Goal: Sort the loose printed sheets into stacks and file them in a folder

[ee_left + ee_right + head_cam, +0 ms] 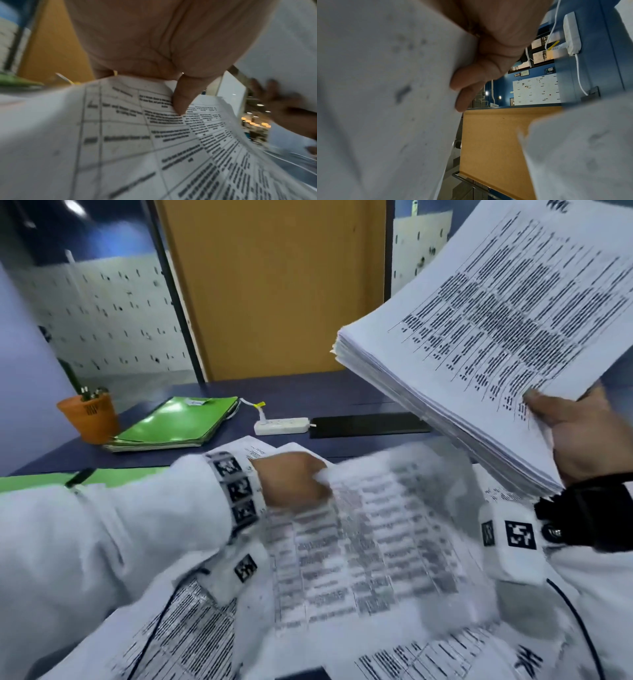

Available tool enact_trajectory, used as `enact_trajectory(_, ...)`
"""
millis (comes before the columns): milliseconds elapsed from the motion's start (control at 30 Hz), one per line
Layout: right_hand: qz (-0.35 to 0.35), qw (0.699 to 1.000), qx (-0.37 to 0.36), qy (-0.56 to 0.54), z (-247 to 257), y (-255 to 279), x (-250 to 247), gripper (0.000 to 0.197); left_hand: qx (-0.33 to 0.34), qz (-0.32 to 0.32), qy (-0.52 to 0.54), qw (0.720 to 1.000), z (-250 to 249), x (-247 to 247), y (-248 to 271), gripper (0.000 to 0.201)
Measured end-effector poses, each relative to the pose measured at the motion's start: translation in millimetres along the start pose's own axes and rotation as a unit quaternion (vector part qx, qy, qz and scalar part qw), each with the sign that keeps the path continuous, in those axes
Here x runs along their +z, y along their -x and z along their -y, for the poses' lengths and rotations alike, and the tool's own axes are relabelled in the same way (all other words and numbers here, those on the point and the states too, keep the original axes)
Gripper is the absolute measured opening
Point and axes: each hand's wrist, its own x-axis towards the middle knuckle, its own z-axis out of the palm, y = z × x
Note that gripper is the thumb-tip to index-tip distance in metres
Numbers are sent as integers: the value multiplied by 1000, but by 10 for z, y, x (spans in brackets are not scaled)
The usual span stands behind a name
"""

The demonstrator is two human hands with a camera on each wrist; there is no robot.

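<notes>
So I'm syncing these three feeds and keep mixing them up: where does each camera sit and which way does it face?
Head: worn on the head, looking forward and down at the desk; both sleeves, the left hand pinching a loose sheet, the right hand gripping a thick stack.
Left wrist: along the left hand; palm and thumb on the sheet.
Right wrist: along the right hand under the stack; fingers show.
Shared: head and right wrist both show the white power strip.

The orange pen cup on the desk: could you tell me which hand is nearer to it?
Left. The left hand, pinching a printed sheet, is mid-desk, right of the pen cup. The right hand holds the paper stack raised at the far right.
</notes>
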Motion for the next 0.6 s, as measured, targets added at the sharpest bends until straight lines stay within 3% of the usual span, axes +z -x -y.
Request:
enact_trajectory(67,15,1000,15,14,16,-4,3,102,-36,-19,-34,999,310,-229,-36,16)
enact_trajectory(200,31,999,31,16,-52,-21,13,74,-148,-25,-120,981,1005,-210,-187,40)
enact_trajectory(233,28,999,32,34,-85,-19,26,76,-169,-23,-130,977,1160,-131,-216,41)
enact_trajectory(300,28,998,22,60,-176,-24,-3,98,-203,-34,-128,970,1414,21,-272,41)
enact_trajectory(333,36,997,18,68,-200,-1,26,98,-215,-44,-124,968,1515,74,-294,41)
enact_trajectory(467,59,997,50,29,-275,85,204,55,-246,-5,-104,964,1657,183,-356,47)
enact_trajectory(533,83,994,65,25,-297,146,289,60,-252,12,-98,963,1670,196,-366,56)
enact_trajectory(600,101,992,68,20,-300,200,339,80,-254,4,-84,964,1694,194,-380,60)
